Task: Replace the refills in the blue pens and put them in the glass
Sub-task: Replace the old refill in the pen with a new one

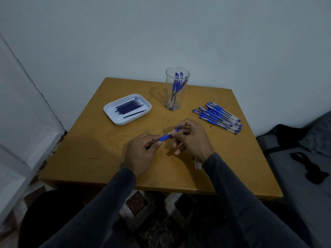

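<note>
No text, brand or number can be read anywhere. The pens (217,117) right of the glass (176,88) carry print too small to make out.

1. Table (93,151): wood-look top, yellowish, matt, scuffed w/ dark marks.
2. Glass (176,90): clear, smooth, glossy; glass vs plastic can't tell.
3. Tray (114,119), far left: white, smooth, slight sheen, prob. plastic.
4. Loose pens (217,116), far right: clear plastic barrels, blue matt grips.
5. Sleeves (111,199): dark grey cloth, matt.
6. Wall (161,33): painted, matt, slightly rough.
7. Floor (136,201): patterned, texture unclear.
</note>
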A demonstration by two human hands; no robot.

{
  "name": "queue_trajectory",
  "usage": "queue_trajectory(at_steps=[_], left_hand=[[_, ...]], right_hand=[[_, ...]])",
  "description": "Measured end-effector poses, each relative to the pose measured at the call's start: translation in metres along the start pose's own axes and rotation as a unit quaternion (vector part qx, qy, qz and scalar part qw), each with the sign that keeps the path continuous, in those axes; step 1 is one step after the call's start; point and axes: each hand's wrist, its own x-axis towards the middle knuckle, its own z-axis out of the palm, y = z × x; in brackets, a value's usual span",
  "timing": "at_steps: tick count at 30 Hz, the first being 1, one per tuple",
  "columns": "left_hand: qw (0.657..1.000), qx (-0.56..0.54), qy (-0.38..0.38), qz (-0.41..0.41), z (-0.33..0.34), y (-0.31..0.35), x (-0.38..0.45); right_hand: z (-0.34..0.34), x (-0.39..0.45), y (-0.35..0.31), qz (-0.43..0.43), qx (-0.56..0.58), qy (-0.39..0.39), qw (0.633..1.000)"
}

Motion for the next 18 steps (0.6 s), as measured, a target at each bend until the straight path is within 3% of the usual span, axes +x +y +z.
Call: queue_trajectory(at_steps=[18], left_hand=[[0.999, 0.004, -0.03, -0.016, 0.004, -0.002, 0.0]], right_hand=[[0.013, -0.004, 0.004, 0.021, 0.057, 0.014, 0.998]])
